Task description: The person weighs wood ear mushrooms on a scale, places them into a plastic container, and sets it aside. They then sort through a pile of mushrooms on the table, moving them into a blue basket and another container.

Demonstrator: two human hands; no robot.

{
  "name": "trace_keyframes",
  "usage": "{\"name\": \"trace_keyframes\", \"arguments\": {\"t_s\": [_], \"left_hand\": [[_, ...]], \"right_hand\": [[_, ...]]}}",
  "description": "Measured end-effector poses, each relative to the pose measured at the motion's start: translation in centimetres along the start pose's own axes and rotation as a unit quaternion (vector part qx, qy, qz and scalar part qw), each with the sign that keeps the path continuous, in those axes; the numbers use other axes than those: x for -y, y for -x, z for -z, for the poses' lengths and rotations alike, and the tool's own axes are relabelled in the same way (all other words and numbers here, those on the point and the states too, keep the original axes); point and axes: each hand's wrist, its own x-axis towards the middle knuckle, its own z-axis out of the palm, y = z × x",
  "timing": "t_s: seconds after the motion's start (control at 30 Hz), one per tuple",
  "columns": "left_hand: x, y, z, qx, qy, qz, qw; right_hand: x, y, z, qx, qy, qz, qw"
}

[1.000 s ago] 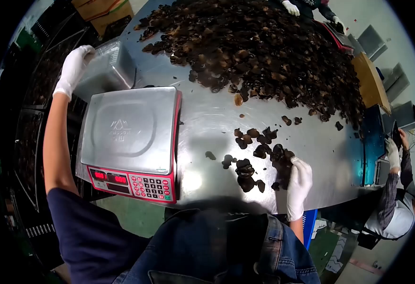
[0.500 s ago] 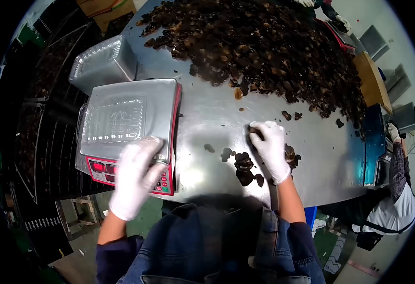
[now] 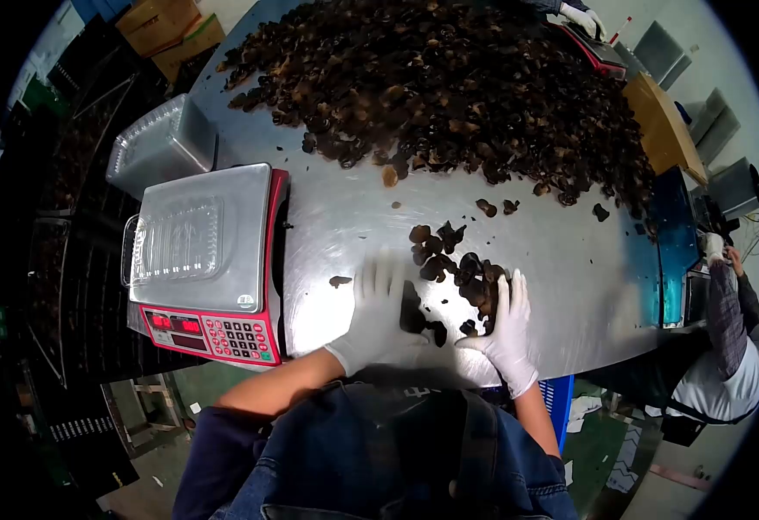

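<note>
My left hand (image 3: 379, 316), white-gloved and blurred, is open with its fingers stretched out at the left side of a small group of dark brown mushroom-like pieces (image 3: 475, 282). Flat along the right side of the same group lies my right hand (image 3: 509, 334), also gloved and open, its fingers touching some pieces. Several pieces sit between the two hands on the metal table (image 3: 561, 286). To the left stands a red and silver digital scale (image 3: 245, 234), bearing a clear plastic tray (image 3: 180, 238).
A large heap of dark pieces (image 3: 449, 95) covers the far part of the table. Nested clear plastic containers (image 3: 163, 143) stand behind the scale. At the right are a blue bin (image 3: 672, 251) and a co-worker (image 3: 726, 364); another co-worker's gloved hand (image 3: 583, 19) is at the far end.
My left hand has left the scale and moved right, down to the small group of pieces. My right hand has opened and lowered beside it. More pieces now lie there, and the view has shifted.
</note>
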Motion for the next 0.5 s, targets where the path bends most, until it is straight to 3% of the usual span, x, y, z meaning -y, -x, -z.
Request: {"name": "trace_keyframes", "arguments": {"t_s": [0.1,0.17,0.23,0.3,0.47,0.5], "left_hand": [[0.3,-3.6,1.5,-0.026,-0.044,-0.012,0.999],[1.1,-6.5,1.9,-0.015,0.020,-0.066,0.997],[1.2,-8.8,2.4,0.002,0.000,-0.073,0.997],[1.1,-10.8,2.7,0.089,0.006,-0.134,0.987],[0.8,-12.9,2.5,0.076,-0.026,-0.244,0.967],[-0.1,-12.9,3.2,0.089,-0.024,-0.227,0.969]], "right_hand": [[0.0,-3.3,0.2,-0.014,-0.072,0.022,0.997],[-0.1,-5.6,0.6,-0.014,-0.092,0.033,0.995],[-0.4,-7.5,0.8,-0.006,-0.122,0.078,0.989],[-0.7,-9.0,0.5,0.000,-0.148,0.118,0.982],[0.5,-8.1,0.6,0.005,-0.080,0.092,0.993],[0.4,-7.8,0.3,-0.024,-0.097,0.083,0.992]]}}
